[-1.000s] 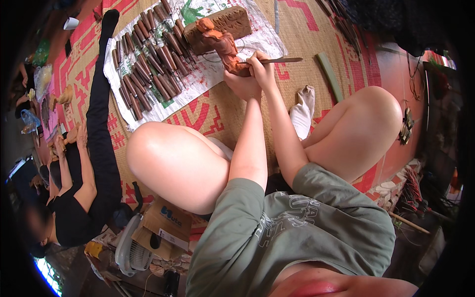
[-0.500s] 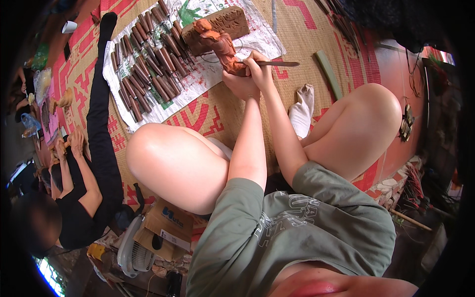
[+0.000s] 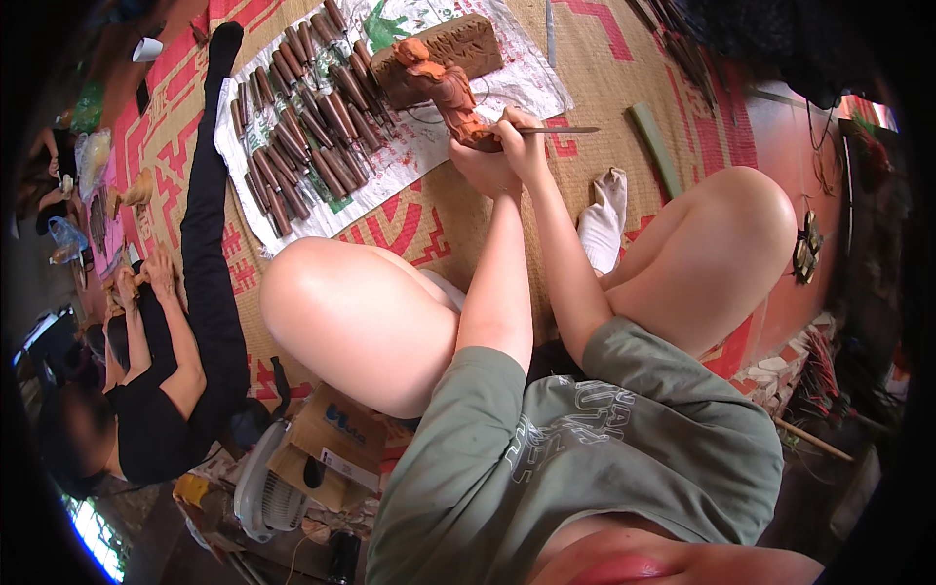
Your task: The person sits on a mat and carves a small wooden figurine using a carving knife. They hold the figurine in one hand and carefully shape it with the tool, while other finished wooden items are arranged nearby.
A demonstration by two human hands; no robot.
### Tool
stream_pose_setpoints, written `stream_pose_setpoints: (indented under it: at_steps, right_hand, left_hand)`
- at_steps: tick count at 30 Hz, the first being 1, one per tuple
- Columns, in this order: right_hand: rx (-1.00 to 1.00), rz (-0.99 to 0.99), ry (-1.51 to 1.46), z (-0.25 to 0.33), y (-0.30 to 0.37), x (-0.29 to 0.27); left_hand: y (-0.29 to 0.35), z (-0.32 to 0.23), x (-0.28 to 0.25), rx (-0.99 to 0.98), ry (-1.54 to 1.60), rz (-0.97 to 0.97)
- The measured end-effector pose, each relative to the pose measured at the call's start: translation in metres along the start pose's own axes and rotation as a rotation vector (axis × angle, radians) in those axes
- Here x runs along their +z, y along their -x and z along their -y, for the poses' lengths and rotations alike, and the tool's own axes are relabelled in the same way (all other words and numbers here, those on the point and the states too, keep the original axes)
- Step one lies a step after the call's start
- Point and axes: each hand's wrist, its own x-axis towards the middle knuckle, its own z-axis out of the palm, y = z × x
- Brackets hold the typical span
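Observation:
A reddish-brown carved figurine leans at a tilt in front of me, its upper end over a brown block. My left hand is closed around its lower end. Right beside that, my right hand grips a slim, dark carving tool whose long, thin end sticks out to the right. The tool's other end, at the figurine's base, is hidden by my fingers. The brown block with a rough, cut surface lies on a white sheet just behind the figurine.
Several wooden-handled carving tools lie in rows on the sheet. A patterned mat spreads under everything. On the right lies a green strip; more tools lie beyond. A co-worker sits at left, near a cardboard box and fan.
The whole view has shifted slightly, so most things sit a little further right. Both hands keep their holds at the figurine's base, and the tool looks thinner, as if turned a little.

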Motion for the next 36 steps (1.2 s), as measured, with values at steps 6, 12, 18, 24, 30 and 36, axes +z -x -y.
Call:
stream_pose_setpoints:
  at_steps: [6,12,18,24,30,36]
  right_hand:
    - [0.072,-0.059,-0.077,0.014,0.004,0.005]
    - [-0.047,-0.055,0.057,0.008,0.006,0.006]
    - [-0.056,-0.068,0.118,0.01,0.006,0.005]
    - [-0.027,-0.067,0.142,0.013,0.01,0.006]
    - [-0.043,-0.074,0.152,0.013,0.011,0.008]
    - [-0.032,-0.125,0.072,0.02,0.005,0.007]
  left_hand:
    - [0.003,-0.008,-0.002,-0.046,-0.017,0.04]
    - [0.006,-0.008,-0.002,-0.016,-0.071,-0.03]
    - [0.006,-0.009,0.002,-0.047,-0.02,-0.024]
    - [0.003,0.004,0.006,-0.01,-0.067,-0.033]
    - [0.006,-0.003,-0.001,-0.018,-0.051,-0.06]
    - [0.005,-0.006,0.005,-0.016,-0.018,-0.024]
